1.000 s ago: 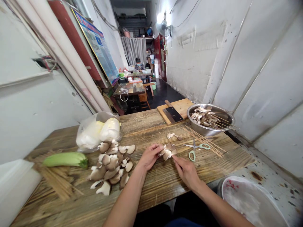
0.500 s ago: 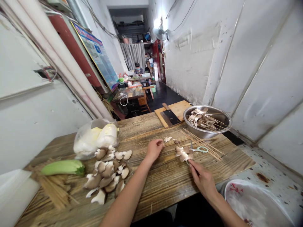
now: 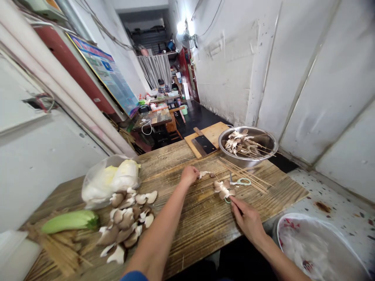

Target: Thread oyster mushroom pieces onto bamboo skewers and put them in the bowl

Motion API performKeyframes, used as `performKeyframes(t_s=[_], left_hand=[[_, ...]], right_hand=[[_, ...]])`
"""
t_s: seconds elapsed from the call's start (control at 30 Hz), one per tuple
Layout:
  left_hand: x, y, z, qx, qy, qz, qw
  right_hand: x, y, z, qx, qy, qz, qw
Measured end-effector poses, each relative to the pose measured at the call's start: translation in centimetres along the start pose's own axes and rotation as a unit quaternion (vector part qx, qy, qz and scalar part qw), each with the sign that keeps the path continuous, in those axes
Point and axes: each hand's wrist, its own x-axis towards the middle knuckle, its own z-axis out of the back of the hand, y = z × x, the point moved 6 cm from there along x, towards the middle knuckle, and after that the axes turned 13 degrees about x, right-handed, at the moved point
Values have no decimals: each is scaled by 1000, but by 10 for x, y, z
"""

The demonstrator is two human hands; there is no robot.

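Note:
My right hand (image 3: 249,216) grips the near end of a skewer threaded with oyster mushroom pieces (image 3: 224,189), held low over the wooden table. My left hand (image 3: 190,174) reaches forward, its fingers closed at the end of a small oyster mushroom piece (image 3: 204,174) on the tabletop; the fingertips are partly hidden. Green-handled scissors (image 3: 243,181) lie just beyond the skewer, beside several bare bamboo skewers (image 3: 249,177). Left of my forearm is a heap of loose oyster mushrooms (image 3: 125,220).
A steel bowl (image 3: 249,159) of mushroom skewers stands at the back right, beside a cutting board (image 3: 218,132) with a cleaver (image 3: 205,144). On the left are bagged cabbages (image 3: 117,177) and a green gourd (image 3: 70,221). A lined bucket (image 3: 316,246) stands right of the table.
My left hand has closed in on the small mushroom piece, which was apart from it before. The right hand still holds the skewer. The whole view has shifted slightly.

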Motion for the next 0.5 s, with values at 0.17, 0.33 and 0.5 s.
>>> performKeyframes(t_s=[0.17,0.33,0.5], left_hand=[[-27,12,3,-125,32,18,991],[-66,32,8,-425,130,62,894],[-88,48,25,-524,84,75,844]], right_hand=[[1,4,-1,-3,5,6,1000],[6,21,-17,7,39,26,999],[10,38,-42,13,85,55,995]])
